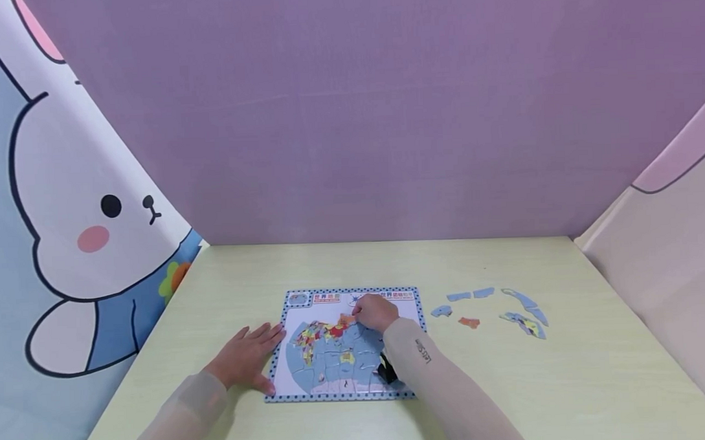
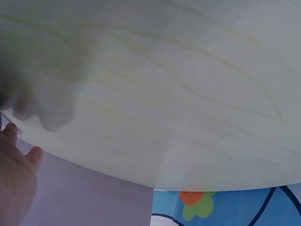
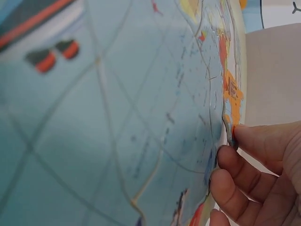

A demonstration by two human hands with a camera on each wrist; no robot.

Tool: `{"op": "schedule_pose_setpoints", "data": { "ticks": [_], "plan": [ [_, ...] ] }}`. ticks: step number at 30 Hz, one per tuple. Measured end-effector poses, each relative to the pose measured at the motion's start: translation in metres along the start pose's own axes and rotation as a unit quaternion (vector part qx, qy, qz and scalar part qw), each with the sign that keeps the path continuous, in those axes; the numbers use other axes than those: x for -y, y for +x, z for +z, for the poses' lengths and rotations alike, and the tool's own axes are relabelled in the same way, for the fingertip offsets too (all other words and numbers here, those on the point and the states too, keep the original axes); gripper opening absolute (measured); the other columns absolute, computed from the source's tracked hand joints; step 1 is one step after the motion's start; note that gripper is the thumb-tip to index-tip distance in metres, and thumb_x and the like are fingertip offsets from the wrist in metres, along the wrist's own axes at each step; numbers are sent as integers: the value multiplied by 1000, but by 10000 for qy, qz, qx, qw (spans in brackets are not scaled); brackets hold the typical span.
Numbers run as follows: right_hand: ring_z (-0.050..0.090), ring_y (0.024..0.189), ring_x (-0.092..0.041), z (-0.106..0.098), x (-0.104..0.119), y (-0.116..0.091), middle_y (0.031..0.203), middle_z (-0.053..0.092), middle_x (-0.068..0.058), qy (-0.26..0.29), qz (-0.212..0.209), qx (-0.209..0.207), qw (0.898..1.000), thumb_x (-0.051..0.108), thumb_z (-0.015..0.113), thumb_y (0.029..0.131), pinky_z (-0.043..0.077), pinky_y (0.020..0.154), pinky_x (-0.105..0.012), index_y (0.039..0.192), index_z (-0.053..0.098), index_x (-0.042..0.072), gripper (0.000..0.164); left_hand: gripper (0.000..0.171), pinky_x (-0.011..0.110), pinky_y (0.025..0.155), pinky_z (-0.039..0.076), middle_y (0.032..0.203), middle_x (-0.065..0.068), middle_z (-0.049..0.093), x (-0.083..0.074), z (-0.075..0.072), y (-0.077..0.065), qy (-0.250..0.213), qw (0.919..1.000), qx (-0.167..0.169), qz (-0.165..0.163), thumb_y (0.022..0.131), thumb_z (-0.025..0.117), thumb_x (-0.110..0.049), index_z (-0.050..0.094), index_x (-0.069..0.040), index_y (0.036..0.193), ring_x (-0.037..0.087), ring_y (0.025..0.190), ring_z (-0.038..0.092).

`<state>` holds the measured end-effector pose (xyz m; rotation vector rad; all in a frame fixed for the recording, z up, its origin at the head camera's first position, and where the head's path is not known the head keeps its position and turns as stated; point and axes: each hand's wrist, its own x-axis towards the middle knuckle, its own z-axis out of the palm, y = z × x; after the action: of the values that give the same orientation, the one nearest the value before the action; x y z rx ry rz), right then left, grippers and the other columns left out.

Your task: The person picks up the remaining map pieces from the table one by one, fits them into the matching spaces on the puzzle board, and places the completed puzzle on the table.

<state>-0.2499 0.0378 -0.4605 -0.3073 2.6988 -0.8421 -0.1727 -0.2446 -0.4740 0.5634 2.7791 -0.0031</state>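
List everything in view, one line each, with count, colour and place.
puzzle board: one, world map with blue dotted border, centre of table.
orange piece: one, on the map, pinched by right hand.
loose pieces: about seven, mostly light blue, one orange, on the table right of the board.
table: one, pale yellow-green.
back wall: purple.
rabbit panel: one, white and blue, left side.
left hand: flat, fingers straight, on table at the board's left edge.
right hand: grip curled on the orange piece.
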Motion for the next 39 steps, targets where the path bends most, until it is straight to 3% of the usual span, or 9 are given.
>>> {"op": "schedule_pose_setpoints", "data": {
  "ticks": [22, 31, 39],
  "plan": [
    [60, 85, -16, 5, -4, 10, 93, 68, 1, 22, 28, 56, 10000, 16, 70, 87, 49, 81, -38, 92, 74, 12, 8, 111, 61, 110, 19, 154, 8, 33, 7, -1, 4, -128, 9998, 102, 78, 62, 75, -67, 37, -8, 147, 35, 142, 23],
    [59, 85, -17, 9, -7, 11, 92, 67, 1, 474, 193, -68, 9987, 15, 71, 87, 49, 81, -40, 92, 75, 12, 7, 111, 61, 109, 20, 153, 9, 33, 7, -1, 3, -69, 9999, 62, 145, 63, 72, -69, 37, -7, 147, 36, 141, 24],
    [58, 69, -14, 10, -5, 10, 77, 65, 4, 522, 252, -157, 9982, 27, 73, 86, 45, 65, -32, 81, 74, 13, 14, 110, 61, 109, 21, 153, 9, 34, 6, -3, 2, 7, 9998, 30, 175, 63, 73, -68, 38, -7, 146, 36, 141, 25]
  ]
}}
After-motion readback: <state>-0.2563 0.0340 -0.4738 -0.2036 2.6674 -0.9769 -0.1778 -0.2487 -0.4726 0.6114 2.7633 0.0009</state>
